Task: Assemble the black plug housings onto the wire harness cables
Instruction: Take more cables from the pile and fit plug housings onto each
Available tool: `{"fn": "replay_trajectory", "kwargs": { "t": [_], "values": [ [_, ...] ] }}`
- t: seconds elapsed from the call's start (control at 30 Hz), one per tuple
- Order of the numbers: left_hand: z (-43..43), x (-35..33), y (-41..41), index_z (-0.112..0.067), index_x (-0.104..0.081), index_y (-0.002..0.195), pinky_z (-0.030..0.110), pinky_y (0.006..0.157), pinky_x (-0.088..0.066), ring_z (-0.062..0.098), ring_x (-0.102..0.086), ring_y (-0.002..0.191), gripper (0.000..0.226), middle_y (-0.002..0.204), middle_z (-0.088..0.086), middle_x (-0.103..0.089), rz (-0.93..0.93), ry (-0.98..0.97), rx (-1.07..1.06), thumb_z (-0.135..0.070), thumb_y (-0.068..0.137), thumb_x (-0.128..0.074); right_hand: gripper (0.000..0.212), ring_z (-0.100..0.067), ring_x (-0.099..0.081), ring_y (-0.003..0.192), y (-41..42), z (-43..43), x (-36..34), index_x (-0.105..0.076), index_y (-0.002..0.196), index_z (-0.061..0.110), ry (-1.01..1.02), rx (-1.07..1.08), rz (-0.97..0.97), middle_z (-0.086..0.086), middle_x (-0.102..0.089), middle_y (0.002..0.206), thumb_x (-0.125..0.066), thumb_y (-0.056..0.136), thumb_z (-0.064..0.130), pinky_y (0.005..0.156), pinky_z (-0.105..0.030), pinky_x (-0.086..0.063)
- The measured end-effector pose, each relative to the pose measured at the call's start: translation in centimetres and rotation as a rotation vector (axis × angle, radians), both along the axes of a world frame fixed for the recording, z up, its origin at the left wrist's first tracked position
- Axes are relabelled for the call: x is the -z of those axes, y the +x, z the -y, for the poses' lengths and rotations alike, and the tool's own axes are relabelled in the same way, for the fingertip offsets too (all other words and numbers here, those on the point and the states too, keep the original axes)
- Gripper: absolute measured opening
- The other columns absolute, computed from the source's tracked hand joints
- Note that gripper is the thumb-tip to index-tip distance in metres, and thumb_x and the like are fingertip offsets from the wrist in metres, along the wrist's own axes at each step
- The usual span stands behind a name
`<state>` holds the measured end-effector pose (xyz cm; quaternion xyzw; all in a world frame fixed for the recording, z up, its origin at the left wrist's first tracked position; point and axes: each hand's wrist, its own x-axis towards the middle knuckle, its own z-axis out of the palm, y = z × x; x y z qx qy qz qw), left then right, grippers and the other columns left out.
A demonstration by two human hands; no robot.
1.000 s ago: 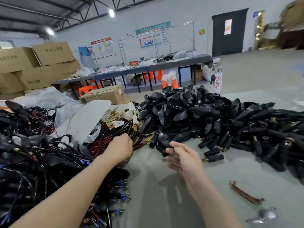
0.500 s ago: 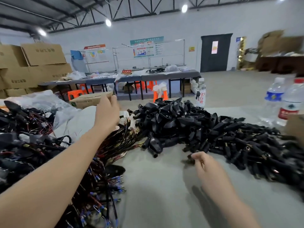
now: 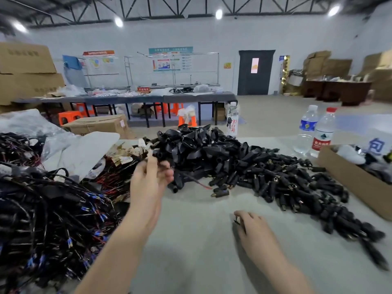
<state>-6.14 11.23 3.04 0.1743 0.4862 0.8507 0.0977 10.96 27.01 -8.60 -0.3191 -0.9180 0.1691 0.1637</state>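
Observation:
A big heap of black plug housings [image 3: 203,145] lies at the middle of the grey table, with smaller black barrel connectors [image 3: 286,183] trailing off to the right. Tangled wire harness cables [image 3: 46,209] with red wires and blue terminals fill the left side. My left hand [image 3: 148,183] is raised at the near edge of the heap, fingers closed around a thin wire harness cable [image 3: 199,183] whose red end trails to the right. My right hand [image 3: 252,228] rests low on the table, fingertips pinched on a small dark part I cannot identify.
Two water bottles [image 3: 316,132] and a third bottle [image 3: 232,120] stand behind the heap. An open cardboard box [image 3: 356,179] sits at the right edge. Plastic bags [image 3: 84,153] and a brown box [image 3: 99,126] lie at the back left. Bare tabletop [image 3: 195,240] lies between my hands.
My left hand has come down from the harness bundle to the heap's near edge, now holding a cable. My right hand has drawn back toward me. The view has tilted upward.

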Motion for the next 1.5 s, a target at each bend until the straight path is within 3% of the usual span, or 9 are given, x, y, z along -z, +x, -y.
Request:
{"fn": "replay_trajectory", "kwargs": {
  "t": [0.27, 0.53, 0.67, 0.8, 0.93, 1.0, 1.07, 1.17, 1.5],
  "values": [
    [2.1, 10.6, 2.8, -0.014, -0.052, 0.097, 0.029, 0.051, -0.050, 0.015, -0.061, 0.053, 0.014, 0.077, 0.009, -0.068, 0.327, -0.088, -0.082, -0.023, 0.105, -0.044, 0.034, -0.018, -0.053, 0.109, 2.5, -0.1, 1.1, -0.058, 0.127, 0.025, -0.016, 0.048, -0.185, 0.009, -0.065, 0.117, -0.054, 0.095, 0.012, 0.095, -0.030, -0.042],
    [3.6, 11.5, 3.2, -0.003, -0.032, 0.146, 0.045, 0.087, -0.042, 0.041, -0.049, 0.108, 0.071, 0.128, 0.024, -0.045, -0.230, -1.020, -0.470, -0.032, 0.090, -0.065, 0.029, -0.019, -0.051, 0.110, 3.1, -0.7, 1.1, -0.058, 0.128, 0.023, 0.007, 0.099, -0.250, 0.005, -0.061, 0.120, -0.049, 0.101, 0.021, 0.095, -0.030, -0.040],
    [2.6, 11.8, 4.9, -0.001, -0.052, 0.135, 0.059, 0.093, -0.044, 0.054, -0.046, 0.116, 0.068, 0.134, 0.044, -0.035, -0.735, -1.318, -0.644, -0.027, 0.078, -0.078, 0.030, -0.019, -0.050, 0.113, 3.6, -0.6, 0.6, -0.058, 0.127, 0.024, 0.029, 0.172, -0.282, 0.006, -0.059, 0.121, -0.044, 0.101, 0.022, 0.096, -0.031, -0.039],
    [2.8, 12.4, 4.8, -0.006, -0.046, 0.144, 0.060, 0.109, -0.030, 0.059, -0.022, 0.138, 0.071, 0.147, 0.047, -0.014, -0.616, -1.526, -0.496, -0.040, 0.086, -0.070, 0.031, -0.019, -0.049, 0.116, 3.6, -0.5, 0.2, -0.059, 0.127, 0.023, 0.028, 0.190, -0.302, 0.005, -0.060, 0.123, -0.044, 0.100, 0.019, 0.098, -0.033, -0.040],
    [3.3, 12.2, 4.4, -0.005, -0.060, 0.131, 0.058, 0.109, -0.033, 0.053, -0.033, 0.135, 0.042, 0.144, 0.036, -0.037, -0.935, -1.273, -0.497, -0.024, 0.094, -0.063, 0.033, -0.015, -0.045, 0.121, 2.5, -0.3, -0.5, -0.056, 0.130, 0.026, 0.032, 0.127, -0.335, 0.008, -0.057, 0.126, -0.043, 0.101, 0.018, 0.101, -0.032, -0.039],
    [3.4, 11.7, 4.5, -0.018, -0.061, 0.131, 0.035, 0.117, -0.026, 0.031, -0.035, 0.142, 0.032, 0.147, 0.008, -0.046, -1.049, -1.146, -0.193, -0.016, 0.101, -0.052, 0.034, -0.016, -0.044, 0.121, 1.1, -0.8, -1.2, -0.054, 0.132, 0.026, 0.042, 0.091, -0.308, 0.007, -0.056, 0.128, -0.042, 0.101, 0.018, 0.101, -0.033, -0.038],
    [3.6, 11.5, 4.4, -0.026, -0.058, 0.132, 0.010, 0.113, -0.012, 0.012, -0.031, 0.144, 0.049, 0.138, -0.019, -0.043, -1.043, -1.066, 0.093, 0.005, 0.097, -0.044, 0.036, -0.020, -0.045, 0.120, -1.0, -1.6, -2.1, -0.052, 0.135, 0.026, 0.084, 0.044, -0.232, 0.004, -0.054, 0.132, -0.041, 0.101, 0.018, 0.102, -0.034, -0.037],
    [4.5, 11.3, 3.5, -0.028, -0.063, 0.122, 0.004, 0.110, -0.010, 0.003, -0.028, 0.143, 0.079, 0.130, -0.027, -0.046, -0.912, -1.064, 0.306, 0.025, 0.073, -0.031, 0.041, -0.025, -0.045, 0.123, -4.7, -2.9, -3.4, -0.046, 0.141, 0.024, 0.147, -0.031, -0.097, 0.002, -0.048, 0.141, -0.040, 0.101, 0.016, 0.100, -0.037, -0.038],
    [4.3, 12.4, 2.2, -0.041, -0.073, 0.092, 0.010, 0.107, -0.017, -0.022, -0.031, 0.118, 0.005, 0.119, -0.033, -0.046, -0.972, -1.045, 0.363, -0.039, 0.089, -0.070, 0.035, -0.029, -0.050, 0.109, -9.4, -4.6, -1.3, -0.043, 0.134, 0.015, 0.234, -0.076, 0.170, -0.008, -0.039, 0.132, -0.045, 0.100, 0.007, 0.087, -0.038, -0.046]
  ]
}}
